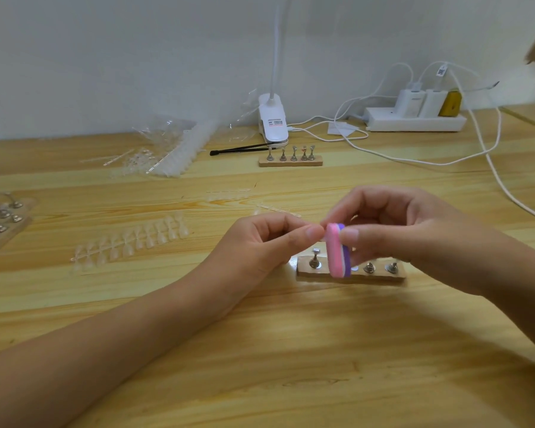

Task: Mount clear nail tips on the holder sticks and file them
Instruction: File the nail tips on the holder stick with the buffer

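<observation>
Clearly, the right hand (414,239) is gripping a spongy oblong buffer block (335,251), pink on one face and purple on the other, between thumb and curled fingers. At its nine o'clock, the left hand (260,245) is pinching thumb to forefinger against the block's upper edge (I cannot tell whether anything sits between them). Just below, a rough wooden base (380,277) is lying on the pale grained desk (291,350), carrying conical metal holder sticks (315,259). A ribbed strip of clear nail tips (130,242) is lying at the left hand's nine o'clock.
</observation>
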Tool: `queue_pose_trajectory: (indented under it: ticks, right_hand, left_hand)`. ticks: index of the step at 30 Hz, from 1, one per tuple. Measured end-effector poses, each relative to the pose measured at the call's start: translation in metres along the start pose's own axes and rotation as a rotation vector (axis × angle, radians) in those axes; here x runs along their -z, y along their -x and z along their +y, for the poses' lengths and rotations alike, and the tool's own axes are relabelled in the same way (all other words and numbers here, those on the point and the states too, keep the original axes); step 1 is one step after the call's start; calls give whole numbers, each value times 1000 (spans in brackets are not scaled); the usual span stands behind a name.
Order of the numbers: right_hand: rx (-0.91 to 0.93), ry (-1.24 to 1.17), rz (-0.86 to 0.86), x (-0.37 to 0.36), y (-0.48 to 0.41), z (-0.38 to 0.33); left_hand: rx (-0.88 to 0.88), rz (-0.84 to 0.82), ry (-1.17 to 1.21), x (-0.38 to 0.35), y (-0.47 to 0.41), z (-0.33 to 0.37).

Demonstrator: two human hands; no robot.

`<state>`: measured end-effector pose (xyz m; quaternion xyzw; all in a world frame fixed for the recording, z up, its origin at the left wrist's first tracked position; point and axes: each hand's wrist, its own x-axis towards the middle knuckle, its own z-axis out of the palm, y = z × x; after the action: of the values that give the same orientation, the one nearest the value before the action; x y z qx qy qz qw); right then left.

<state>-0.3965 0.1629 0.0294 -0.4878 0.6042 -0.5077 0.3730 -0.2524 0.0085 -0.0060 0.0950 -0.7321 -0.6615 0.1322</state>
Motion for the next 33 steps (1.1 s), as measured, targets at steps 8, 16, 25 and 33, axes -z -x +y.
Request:
queue_pose_trajectory:
  ticks: [8,16,25,33]
  right_hand:
    - [53,-34,68,-2,-2,0]
    - [62,-42,89,-3,0,0]
    - [70,-32,78,-5,-1,1]
    - [134,-119,143,-1,-3,1]
  left_hand:
    - [11,10,25,1,-1,-1]
    - [-18,-17,26,0,0,-1]
    - [-27,-11,12,1,0,-1]
    - [-27,-20,22,0,0,-1]
